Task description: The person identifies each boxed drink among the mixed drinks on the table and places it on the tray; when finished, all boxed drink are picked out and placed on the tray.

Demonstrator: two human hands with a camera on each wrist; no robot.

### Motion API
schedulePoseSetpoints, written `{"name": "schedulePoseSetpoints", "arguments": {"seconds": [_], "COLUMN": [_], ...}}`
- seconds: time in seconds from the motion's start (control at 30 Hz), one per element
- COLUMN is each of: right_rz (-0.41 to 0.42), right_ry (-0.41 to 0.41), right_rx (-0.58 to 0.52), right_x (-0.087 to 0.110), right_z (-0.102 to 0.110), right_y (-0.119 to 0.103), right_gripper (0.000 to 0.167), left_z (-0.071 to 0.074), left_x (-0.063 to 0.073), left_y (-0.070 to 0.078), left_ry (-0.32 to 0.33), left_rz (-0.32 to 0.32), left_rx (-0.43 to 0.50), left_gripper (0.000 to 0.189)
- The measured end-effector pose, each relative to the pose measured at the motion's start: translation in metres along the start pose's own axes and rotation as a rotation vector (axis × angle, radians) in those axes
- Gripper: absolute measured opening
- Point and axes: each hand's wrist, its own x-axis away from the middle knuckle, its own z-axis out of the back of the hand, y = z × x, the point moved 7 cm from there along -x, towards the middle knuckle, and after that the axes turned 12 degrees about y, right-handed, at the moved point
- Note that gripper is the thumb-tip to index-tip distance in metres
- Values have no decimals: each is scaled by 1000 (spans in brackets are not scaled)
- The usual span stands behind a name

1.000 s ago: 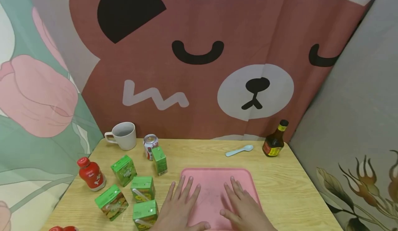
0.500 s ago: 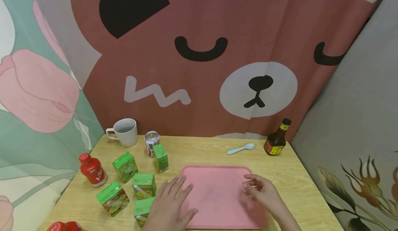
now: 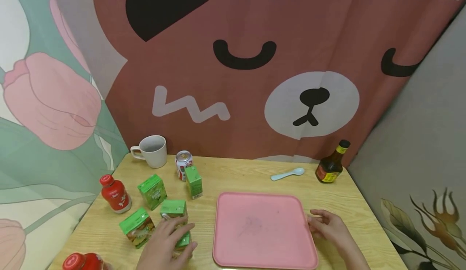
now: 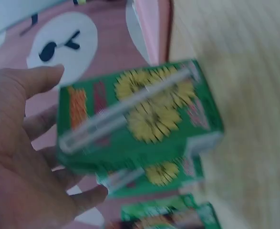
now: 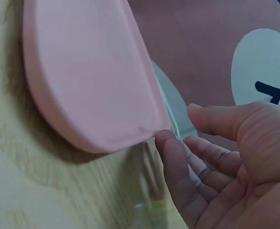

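Mostly, the head view shows a pale wood-grain table (image 3: 233,175) against a cloth (image 3: 240,92) printed with a big brown bear, its eyes drawn as closed curves. A flowered backdrop (image 3: 54,96) fills the left side; a grey backdrop (image 3: 426,140) with plants printed low down fills the right. Toward the back of the table are a white mug (image 3: 154,152), a can (image 3: 183,167), a pale blue spoon (image 3: 287,174) and a dark sauce bottle (image 3: 329,168). A pink tray (image 3: 263,231) lies flat in front. Five green drink boxes (image 3: 153,192) stand to its left, with a red bottle (image 3: 116,196) near the table's left edge. The left hand (image 3: 165,243) partly hides the two boxes nearest the tray; the right hand (image 3: 329,227) is at the tray's right rim.

From the left wrist, the left grip is wide, thumb and fingers spread beside a flower-printed box with a straw; contact is unclear. Blurred wood grain spans the right.

From the right wrist, the right grip is loosely parted and clasps nothing. A fingertip meets or nearly meets the tray's corner; I cannot tell which. Bear cloth shows behind.
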Motion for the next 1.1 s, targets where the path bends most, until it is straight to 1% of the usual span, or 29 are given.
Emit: {"name": "schedulePoseSetpoints", "arguments": {"seconds": [0.1,0.13,0.2,0.27,0.33,0.4,0.5,0.57,0.63,0.73,0.87,1.03,1.1], "right_rz": [-15,-8,8,25,44,50,34,17,-3,-4,12,52,68], "right_ry": [-25,-32,-41,-44,-45,-48,-39,-27,-17,-10,3,19,24], "right_rx": [-30,-37,-42,-37,-22,-11,15,40,58,82,97,116,128], "right_x": [1,1,2,2,3,4,4,4,3,3,3,3,3], "right_z": [-3,-3,-5,-6,-8,-10,-12,-13,-13,-14,-14,-13,-13], "right_y": [4,4,4,4,3,4,6,8,10,10,9,7,7], "right_gripper": [52,51,48,44,41,39,37,35,33,30,28,28,28], "left_z": [0,-1,-3,-4,-4,-4,-3,-3,-2,-2,-3,-6,-6], "left_x": [6,8,13,16,19,20,20,21,22,23,22,16,12], "left_y": [-14,-18,-26,-31,-36,-41,-47,-50,-50,-49,-47,-44,-41], "left_ry": [-68,-102,-147,-180,-205,-219,-221,-218,-204,-172,-138,-143,-144], "left_rz": [61,92,118,130,142,165,191,207,202,182,183,212,209], "left_rx": [83,112,197,298,393,472,538,563,581,593,573,535,534], "left_gripper": [43,44,48,50,50,45,40,37,36,35,33,30,30]}}
